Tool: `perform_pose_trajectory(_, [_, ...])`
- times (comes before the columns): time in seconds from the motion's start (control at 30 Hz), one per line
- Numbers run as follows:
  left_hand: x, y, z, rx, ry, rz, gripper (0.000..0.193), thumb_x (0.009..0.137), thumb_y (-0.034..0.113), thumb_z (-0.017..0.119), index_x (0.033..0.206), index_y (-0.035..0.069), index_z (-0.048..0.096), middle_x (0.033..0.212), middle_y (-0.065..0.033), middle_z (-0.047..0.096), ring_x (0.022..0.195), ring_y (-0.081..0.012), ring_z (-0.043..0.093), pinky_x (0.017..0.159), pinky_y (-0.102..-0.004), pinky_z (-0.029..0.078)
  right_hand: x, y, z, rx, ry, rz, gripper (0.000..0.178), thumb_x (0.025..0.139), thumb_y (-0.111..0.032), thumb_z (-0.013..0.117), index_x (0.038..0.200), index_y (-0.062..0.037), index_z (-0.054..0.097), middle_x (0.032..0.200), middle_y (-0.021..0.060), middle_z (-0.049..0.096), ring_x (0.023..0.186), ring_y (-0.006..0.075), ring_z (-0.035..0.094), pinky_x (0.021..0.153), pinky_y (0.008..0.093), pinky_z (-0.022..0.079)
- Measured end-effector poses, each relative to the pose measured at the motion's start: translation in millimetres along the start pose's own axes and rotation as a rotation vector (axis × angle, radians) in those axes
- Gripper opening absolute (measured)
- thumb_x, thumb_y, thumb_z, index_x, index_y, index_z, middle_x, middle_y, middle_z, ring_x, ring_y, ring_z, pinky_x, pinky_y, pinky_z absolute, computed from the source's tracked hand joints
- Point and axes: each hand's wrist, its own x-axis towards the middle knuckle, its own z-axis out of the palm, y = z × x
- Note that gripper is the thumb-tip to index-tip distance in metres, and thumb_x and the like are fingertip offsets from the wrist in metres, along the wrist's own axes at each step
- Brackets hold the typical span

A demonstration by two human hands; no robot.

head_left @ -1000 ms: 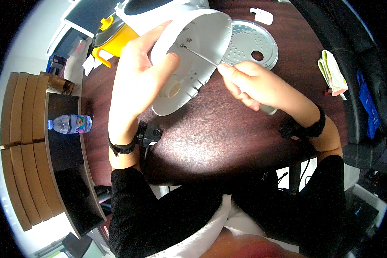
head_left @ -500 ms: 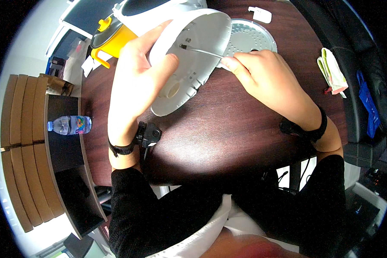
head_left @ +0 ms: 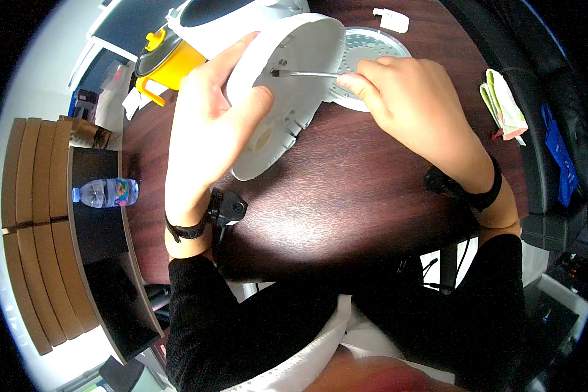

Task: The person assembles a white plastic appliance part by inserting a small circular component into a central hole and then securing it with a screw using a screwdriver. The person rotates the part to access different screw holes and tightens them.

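My left hand (head_left: 219,111) is closed on the rim of a white round plastic cover (head_left: 307,65), holding it tilted up over the table with its hollow inside facing right. My right hand (head_left: 411,98) grips a screwdriver (head_left: 307,74); its handle is hidden in my fingers. The thin metal shaft reaches left into the cover, and its dark tip rests at or close to a small fitting on the inner wall. Whether a screw sits there is too small to tell. Behind the cover and my right hand lies a round perforated metal plate (head_left: 372,46), partly hidden.
The dark wooden table (head_left: 333,196) carries a yellow lidded jug (head_left: 179,65), a white appliance body (head_left: 242,19), a small white plastic piece (head_left: 392,20) and a folded cloth (head_left: 503,104). A water bottle (head_left: 108,193) and stacked brown boxes (head_left: 39,228) are at left.
My right hand has turned and risen slightly, so the screwdriver shaft lies more level. Its tip stays near the same spot, and the cover has barely shifted.
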Motion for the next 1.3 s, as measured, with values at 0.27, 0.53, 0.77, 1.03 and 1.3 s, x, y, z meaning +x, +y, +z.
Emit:
perform_pose_trajectory(0.27, [-3,4,3,0.039,-0.003,0.001,0.046,0.071,0.009,0.054,0.115,-0.005,0.055,0.089,-0.0168,0.065,0.082,-0.0194,0.063,0.078,-0.0294,0.048,-1,-5,-10,-0.010,-0.016,0.003,0.036,0.087,-0.036,0.056,0.068,-0.0061,0.064,0.054,0.0135,0.056,0.051,0.0323,0.058,0.048,0.0417,0.047])
perform_pose_trajectory(0.53, [-2,-3,2,0.060,0.072,0.018,0.046,0.071,0.010,0.054,0.115,-0.005,0.056,0.089,-0.0175,0.066,0.081,-0.0196,0.064,0.076,-0.0297,0.049,-2,-10,3,0.349,-0.179,0.187,0.041,0.090,-0.034,0.053,0.066,-0.0027,0.063,0.057,0.0177,0.057,0.054,0.0359,0.058,0.052,0.0435,0.047])
perform_pose_trajectory(0.77, [-3,-1,3,0.074,0.110,-0.001,0.046,0.071,0.010,0.054,0.115,-0.006,0.056,0.090,-0.0180,0.066,0.082,-0.0207,0.064,0.076,-0.0301,0.049,0,-5,19,0.673,-0.378,0.284,0.048,0.093,-0.036,0.050,0.065,0.0021,0.059,0.053,0.0182,0.053,0.046,0.0308,0.052,0.050,0.0408,0.044])
perform_pose_trajectory(1.03, [-3,-2,2,0.053,0.110,0.015,0.047,0.071,0.009,0.054,0.115,-0.007,0.056,0.090,-0.0182,0.066,0.083,-0.0210,0.064,0.078,-0.0299,0.049,-1,-7,19,1.288,-0.744,0.524,0.054,0.098,-0.045,0.035,0.055,-0.0122,0.034,0.048,-0.0030,0.033,0.036,0.0040,0.029,0.033,0.0196,0.025])
perform_pose_trajectory(1.3, [1,-4,-1,0.064,0.054,-0.021,0.047,0.072,0.009,0.055,0.117,-0.005,0.056,0.092,-0.0170,0.066,0.084,-0.0205,0.064,0.078,-0.0293,0.048,2,-1,20,1.563,-0.894,0.632,0.054,0.098,-0.044,0.035,0.056,-0.0107,0.036,0.048,-0.0024,0.036,0.035,0.0048,0.032,0.033,0.0193,0.028])
